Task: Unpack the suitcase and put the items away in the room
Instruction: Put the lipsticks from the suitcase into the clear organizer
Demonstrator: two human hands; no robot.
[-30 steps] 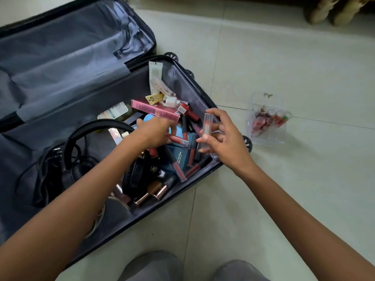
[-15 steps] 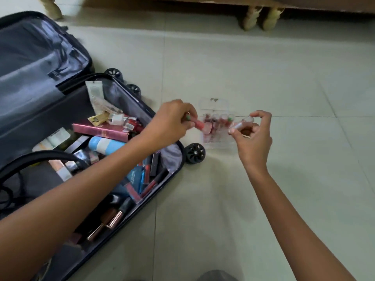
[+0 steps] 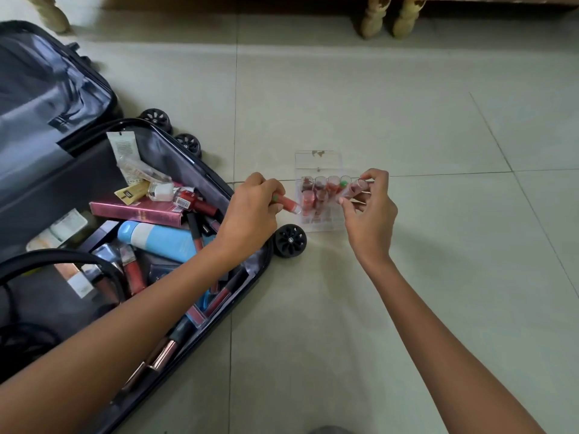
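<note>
Clear acrylic organiser looks light: my left grip pinches a red tube, my right grip a pink tube; crowding both in could tip it or topple the standing tubes

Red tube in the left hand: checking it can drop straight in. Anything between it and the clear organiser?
Nothing visible. The red tube in the left hand has its tip at the left edge of the clear plastic organiser; upright tubes fill the middle cells, the near ones look free.
</note>
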